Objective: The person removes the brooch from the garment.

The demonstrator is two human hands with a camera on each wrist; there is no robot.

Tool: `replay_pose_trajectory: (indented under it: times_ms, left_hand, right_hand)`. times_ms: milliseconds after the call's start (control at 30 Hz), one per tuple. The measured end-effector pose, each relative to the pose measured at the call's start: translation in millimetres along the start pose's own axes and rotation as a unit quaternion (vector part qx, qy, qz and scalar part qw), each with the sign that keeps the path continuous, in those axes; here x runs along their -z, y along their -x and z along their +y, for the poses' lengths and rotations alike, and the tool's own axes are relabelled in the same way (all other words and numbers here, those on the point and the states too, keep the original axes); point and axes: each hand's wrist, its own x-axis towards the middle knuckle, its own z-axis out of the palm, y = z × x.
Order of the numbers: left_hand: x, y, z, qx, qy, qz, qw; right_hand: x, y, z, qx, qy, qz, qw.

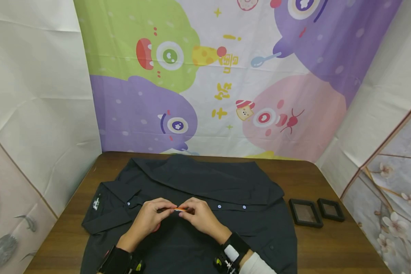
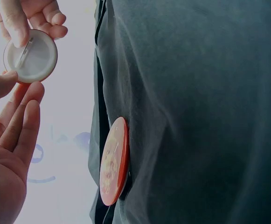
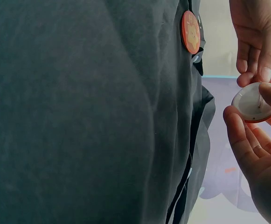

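Note:
A round pin badge (image 1: 180, 209) with an orange-red rim is held between both hands, above a dark buttoned shirt (image 1: 181, 247) spread on the table. My left hand (image 1: 146, 220) pinches its left edge, and my right hand (image 1: 203, 219) pinches the opposite edge. The badge's pale back (image 2: 41, 58), with its pin, faces the left wrist camera. Both thumbs touch this back side. A second red badge (image 2: 113, 161) sits on the shirt below my left hand; it also appears as an orange badge (image 3: 191, 32) in the right wrist view.
Two small black square frames (image 1: 306, 213) lie right of the shirt on the brown wooden table (image 1: 332, 247). White print marks a folded part of the shirt at left. A cartoon cloth (image 1: 219, 140) hangs behind the table, with pale sheets at both sides.

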Motion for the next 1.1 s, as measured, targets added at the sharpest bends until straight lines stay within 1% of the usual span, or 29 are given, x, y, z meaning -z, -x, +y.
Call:
replay_pose_trajectory:
  times_ms: [200,367,533,733,867,933,1100]
  left_hand:
    - [-1.4,0.6,-1.0,-0.014,0.003,0.012,0.9998]
    - [-2.0,0.4,-0.6,-0.013,0.005,0.015,0.9998]
    - [-2.1,0.6,0.0,-0.009,0.009,0.014,0.9998]
    - [-3.2,0.1,0.4,-0.017,0.011,0.021,0.9996]
    - [-4.1,-0.1,1.4,-0.024,0.011,0.022,0.9994]
    - [-4.4,0.1,2.1,-0.023,0.013,0.018,0.9995]
    - [-5.0,1.4,3.6,-0.020,0.017,0.012,0.9996]
  right_hand:
    - [5.4,-1,-1,-0.002,-0.005,-0.018,1.000]
    - [11.0,-3,-2,-0.005,-0.009,-0.030,0.999]
    - [11.1,-3,-2,-0.008,-0.015,-0.028,0.999]
    - [12.9,-3,-4,-0.015,-0.032,-0.022,0.999]
    - [15.9,-3,-11,-0.020,-0.025,-0.019,0.999]
    - [20.6,-1,-20,-0.017,-0.024,-0.019,0.999]
    - [31.5,1,-38,-0.028,-0.035,-0.036,0.998]
